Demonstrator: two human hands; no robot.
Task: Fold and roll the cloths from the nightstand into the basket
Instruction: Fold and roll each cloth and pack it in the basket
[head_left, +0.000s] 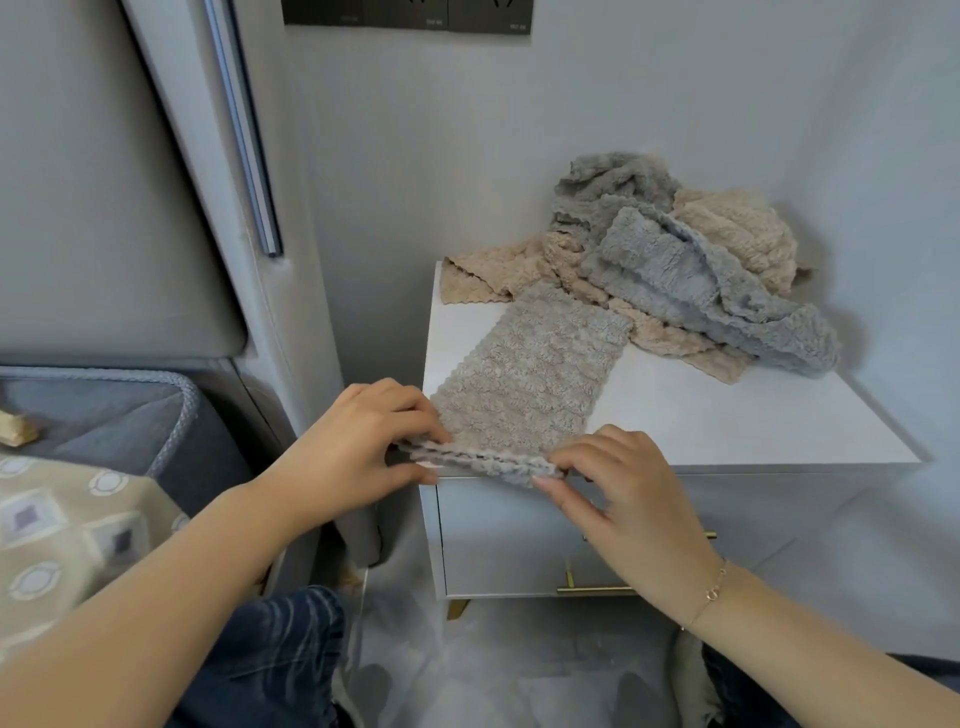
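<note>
Pale grey walls meet in a corner behind a white nightstand (727, 415), w/ dark switch plates (408, 15) high on the back wall. Nightstand has a flat white top, drawer fronts w/ a gold bar handle (592, 590) and a gold foot at its front left corner. To the left: a grey padded headboard (104, 208), a blue-grey cushion (130, 415) w/ corded edge, and a patterned beige bedspread (57, 535). Floor is light grey; person's jeans-clad knees (280, 654) show at the bottom.

At the back right of the top, near the corner, sits a loose pile of cloths (691, 260), beige and grey ones tangled together, one beige corner spilling toward the left edge.

In front lies a taupe cloth (535, 369), folded into a long strip. Its long axis runs from the front left edge of the top back and to the right, far end touching the pile. Near end is lifted off the front edge, scalloped layers stacked and facing the person.

Left hand (363, 441) pinches the near end's left corner btwn thumb and curled fingers. Right hand (623, 483) pinches the right corner the same way, thumb under, fingers on top; a thin bracelet (711, 592) is on that wrist. No basket in view, as far as can be told.
</note>
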